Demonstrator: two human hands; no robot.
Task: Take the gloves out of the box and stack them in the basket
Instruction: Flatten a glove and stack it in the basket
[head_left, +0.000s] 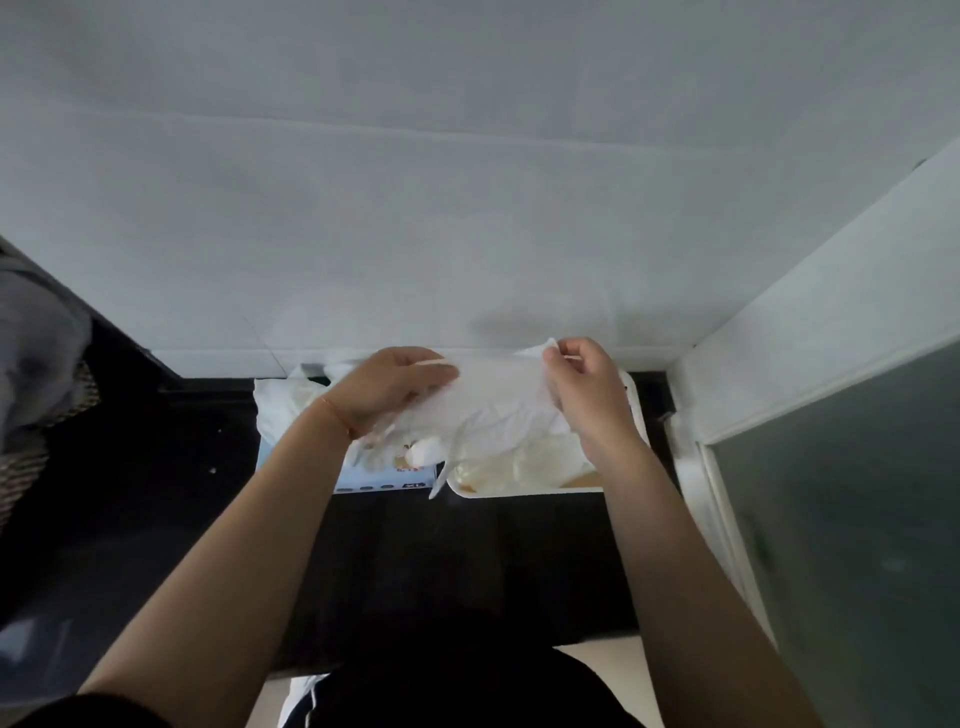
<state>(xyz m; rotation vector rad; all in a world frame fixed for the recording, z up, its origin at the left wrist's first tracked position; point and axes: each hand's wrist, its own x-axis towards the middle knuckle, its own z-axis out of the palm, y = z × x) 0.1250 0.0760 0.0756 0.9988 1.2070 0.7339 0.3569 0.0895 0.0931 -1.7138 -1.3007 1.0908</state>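
Head view, looking down at a dark counter against a white wall. Both hands are raised above the far edge of the counter, stretching one thin translucent glove between them. Left hand: fingers curled round the glove's left end, grasping it; a thin red string sits on that wrist. Right hand: thumb and fingers pinch the glove's right edge. The glove's fingers hang down toward the basket, a white tray-like one at right, which holds a pile of pale gloves. Just left of the basket is the glove box, light blue, partly hidden by the left forearm. A white plastic bag lies behind the box. Frosted glass panel at far right
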